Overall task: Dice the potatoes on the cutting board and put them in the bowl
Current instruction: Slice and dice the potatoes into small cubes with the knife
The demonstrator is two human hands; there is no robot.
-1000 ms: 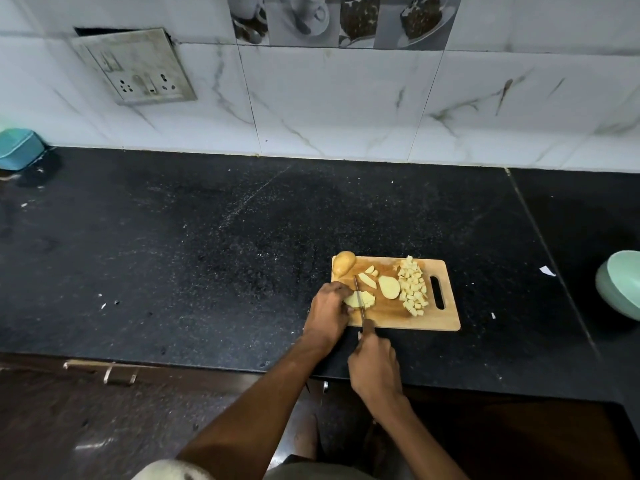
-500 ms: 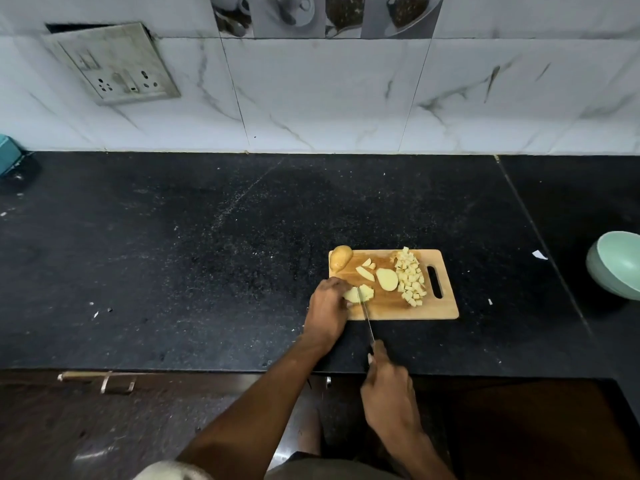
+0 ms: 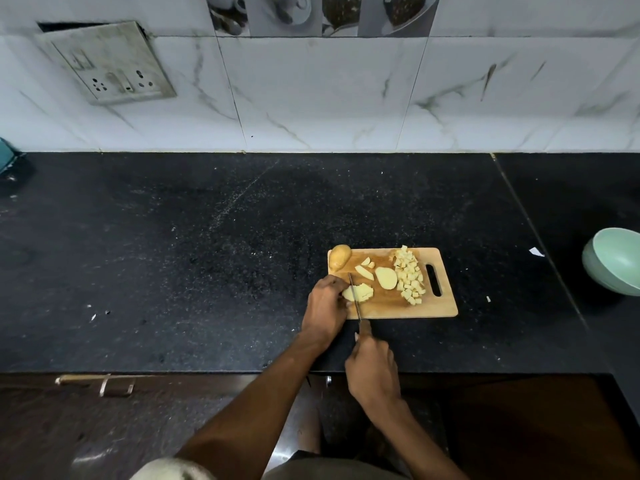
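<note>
A wooden cutting board (image 3: 438, 308) lies on the black counter. On it are a pile of diced potato (image 3: 409, 274), a flat potato slice (image 3: 386, 278), a few small cut pieces (image 3: 363, 270) and an unpeeled potato piece (image 3: 339, 256) at the far left corner. My left hand (image 3: 325, 306) holds a stack of potato slices (image 3: 360, 292) at the board's near left. My right hand (image 3: 372, 370) grips a knife (image 3: 355, 299) whose blade stands across those slices. A pale green bowl (image 3: 614, 259) sits at the right edge.
A marble-tiled wall with a socket plate (image 3: 107, 62) stands behind the counter (image 3: 173, 254). A teal object (image 3: 7, 155) sits at the far left. Small scraps lie on the counter; a drawer handle (image 3: 95, 382) is below its front edge.
The knife has slid back and forth through the potato slices under my left hand: my right hand drew back, then came forward a little. The camera shifted slightly.
</note>
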